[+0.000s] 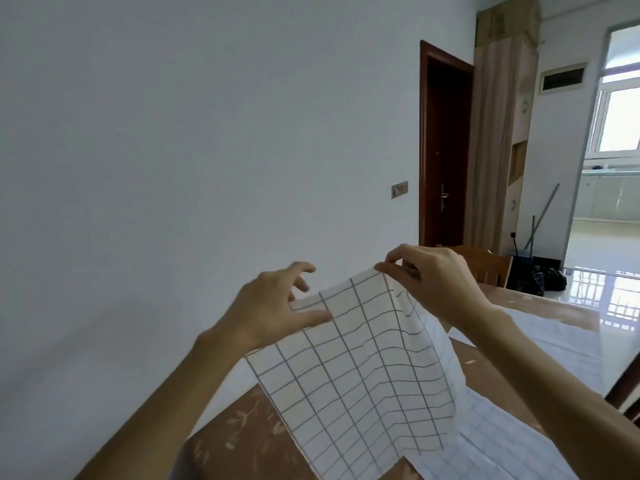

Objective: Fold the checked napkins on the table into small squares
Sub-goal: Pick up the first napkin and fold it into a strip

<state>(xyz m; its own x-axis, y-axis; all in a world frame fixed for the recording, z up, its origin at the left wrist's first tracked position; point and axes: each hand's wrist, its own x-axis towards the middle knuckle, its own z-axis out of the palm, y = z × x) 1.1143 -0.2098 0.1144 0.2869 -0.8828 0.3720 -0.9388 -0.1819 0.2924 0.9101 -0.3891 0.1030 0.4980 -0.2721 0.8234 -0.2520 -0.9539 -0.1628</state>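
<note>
Above the surface a checked napkin hangs lifted. The right hand pinches one top corner. The left hand clamps the other under its thumb, fingers spread. This looks like the first fold; next, the corners must meet evenly.

A plain white wall fills the left. Past a light switch stands a dark wooden door, with a striped curtain beside it. Daylight from the window gleams on the glossy floor. A wooden chair stands at the far edge of the brown table.
</note>
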